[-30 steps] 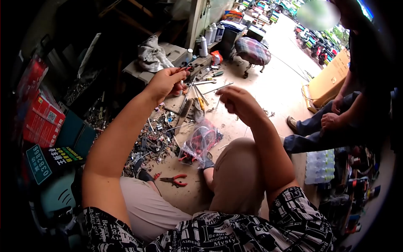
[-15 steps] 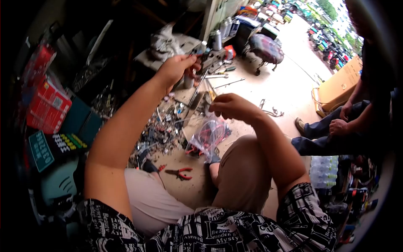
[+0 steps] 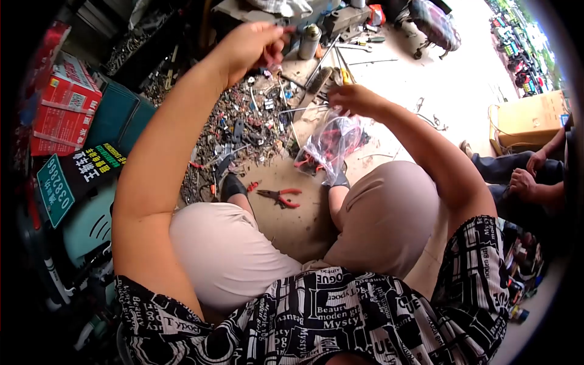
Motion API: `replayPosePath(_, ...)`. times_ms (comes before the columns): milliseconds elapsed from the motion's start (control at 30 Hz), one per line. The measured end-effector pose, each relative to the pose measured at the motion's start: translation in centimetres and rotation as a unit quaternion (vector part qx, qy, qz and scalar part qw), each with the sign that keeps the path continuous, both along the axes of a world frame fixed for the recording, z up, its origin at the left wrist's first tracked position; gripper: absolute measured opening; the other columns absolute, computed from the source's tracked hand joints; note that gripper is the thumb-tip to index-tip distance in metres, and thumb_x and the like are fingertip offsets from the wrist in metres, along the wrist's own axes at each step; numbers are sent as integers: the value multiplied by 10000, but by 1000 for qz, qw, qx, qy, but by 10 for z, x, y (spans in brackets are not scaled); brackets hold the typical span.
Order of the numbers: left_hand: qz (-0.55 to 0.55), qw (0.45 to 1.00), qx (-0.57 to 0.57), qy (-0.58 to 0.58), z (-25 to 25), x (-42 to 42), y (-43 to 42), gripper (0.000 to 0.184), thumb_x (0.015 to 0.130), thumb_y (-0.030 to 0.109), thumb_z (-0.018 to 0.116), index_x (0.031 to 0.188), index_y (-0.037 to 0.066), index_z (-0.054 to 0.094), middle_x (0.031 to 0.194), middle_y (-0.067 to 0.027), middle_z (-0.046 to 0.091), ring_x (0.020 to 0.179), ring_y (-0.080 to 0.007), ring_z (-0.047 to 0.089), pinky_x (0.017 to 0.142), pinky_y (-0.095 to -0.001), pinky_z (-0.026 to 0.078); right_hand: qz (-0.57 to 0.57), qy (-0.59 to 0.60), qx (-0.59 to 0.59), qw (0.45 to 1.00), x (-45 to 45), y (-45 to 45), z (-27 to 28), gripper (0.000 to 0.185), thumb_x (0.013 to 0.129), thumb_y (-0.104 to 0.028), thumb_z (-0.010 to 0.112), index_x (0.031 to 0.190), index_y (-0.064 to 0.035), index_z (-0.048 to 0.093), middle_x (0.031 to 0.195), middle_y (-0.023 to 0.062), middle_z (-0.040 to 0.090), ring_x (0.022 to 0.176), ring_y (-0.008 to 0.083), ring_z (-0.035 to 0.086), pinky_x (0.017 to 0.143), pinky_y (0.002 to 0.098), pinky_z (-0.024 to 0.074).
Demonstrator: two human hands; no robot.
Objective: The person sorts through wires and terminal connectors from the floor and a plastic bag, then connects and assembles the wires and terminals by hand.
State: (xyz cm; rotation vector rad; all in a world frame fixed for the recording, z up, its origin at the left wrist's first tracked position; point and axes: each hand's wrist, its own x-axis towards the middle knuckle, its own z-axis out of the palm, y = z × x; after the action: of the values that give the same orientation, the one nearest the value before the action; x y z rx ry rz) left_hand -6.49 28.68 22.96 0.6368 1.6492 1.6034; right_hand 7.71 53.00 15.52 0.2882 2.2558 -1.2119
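My left hand is raised at the upper left of centre, its fingers pinched on a small reddish piece too small to name. Beside it stands a spray can. My right hand hangs above a clear plastic bag with red and black items inside, its fingers bent together; whatever they hold, if anything, is hidden. A brush and a yellow-handled tool lie just beyond that hand. Red-handled pliers rest on the floor between my feet.
Small scrap parts cover the floor at left. Further left are a red box and a green case. A plaid stool stands at the upper right. Another person's hands and a cardboard box are at right.
The view has tilted downward, so the floor items sit higher and the pliers show more fully. My right hand has come back over the plastic bag. My left hand still pinches.
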Motion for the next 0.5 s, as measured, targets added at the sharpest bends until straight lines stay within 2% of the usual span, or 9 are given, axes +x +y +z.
replayPosePath(67, -18, 996, -89, -12, -36, 15, -10, 219, 981, 205, 437, 1000, 20, 553, 624, 29, 512, 488, -62, 486, 434, -199, 409, 97, -48, 31, 994, 22, 6, -41, 317, 910, -269, 584, 1150, -64, 608, 926, 50, 666, 763, 142, 634, 638, 277, 510)
replayPosePath(133, -61, 982, -174, -46, -81, 33, -19, 232, 979, 233, 445, 948, 34, 562, 583, 31, 494, 469, -62, 485, 429, -210, 424, 187, -127, 28, 974, 40, 2, -66, 287, 899, -280, 605, 1075, -55, 634, 892, 53, 673, 743, 136, 634, 633, 279, 514)
replayPosePath(200, -115, 969, -211, -64, -121, 58, -28, 255, 977, 264, 455, 952, 37, 567, 657, 19, 508, 515, -71, 521, 434, -230, 458, 200, -194, 19, 960, 56, -8, -80, 307, 876, -327, 634, 1000, -47, 659, 853, 69, 674, 718, 146, 636, 637, 285, 518)
replayPosePath(267, -198, 942, -259, -75, -150, 80, -34, 266, 974, 266, 450, 1001, 38, 584, 705, -5, 518, 550, -86, 536, 464, -260, 496, 207, -251, 97, 941, 66, -20, -98, 357, 841, -399, 663, 937, -55, 671, 808, 85, 670, 710, 161, 643, 636, 309, 515)
replayPosePath(300, -224, 937, -255, -81, -162, 91, -37, 273, 970, 267, 452, 994, 26, 578, 713, -16, 520, 560, -94, 541, 466, -265, 497, 261, -221, 141, 929, 66, -29, -96, 474, 791, -517, 668, 908, -57, 668, 796, 107, 667, 716, 216, 648, 645, 344, 509)
replayPosePath(333, -225, 938, -249, -86, -175, 103, -39, 266, 967, 263, 452, 972, 27, 574, 720, -20, 518, 565, -103, 544, 465, -266, 495, 286, -114, 175, 935, 75, -33, -100, 551, 761, -590, 650, 887, -54, 661, 782, 138, 664, 737, 276, 649, 658, 376, 504)
replayPosePath(400, -219, 926, -277, -136, -186, 120, -38, 261, 966, 245, 447, 961, 12, 565, 719, -22, 513, 561, -110, 541, 465, -267, 489, 303, -89, 260, 913, 74, -50, -97, 571, 726, -612, 650, 873, -61, 683, 863, 149, 676, 772, 315, 652, 713, 407, 511)
replayPosePath(433, -216, 926, -277, -141, -191, 125, -38, 261, 966, 245, 447, 961, 12, 565, 719, -22, 513, 561, -110, 541, 465, -267, 489, 320, -89, 288, 898, 71, -55, -94, 450, 772, -497, 643, 891, -64, 682, 897, 144, 679, 808, 310, 662, 702, 405, 518)
replayPosePath(500, -210, 926, -265, -171, -201, 137, -38, 259, 970, 230, 436, 955, -3, 548, 712, -26, 509, 551, -121, 535, 459, -270, 478, 309, -72, 310, 896, 77, -53, -110, 376, 792, -420, 625, 904, -65, 681, 900, 142, 680, 825, 303, 666, 704, 401, 522)
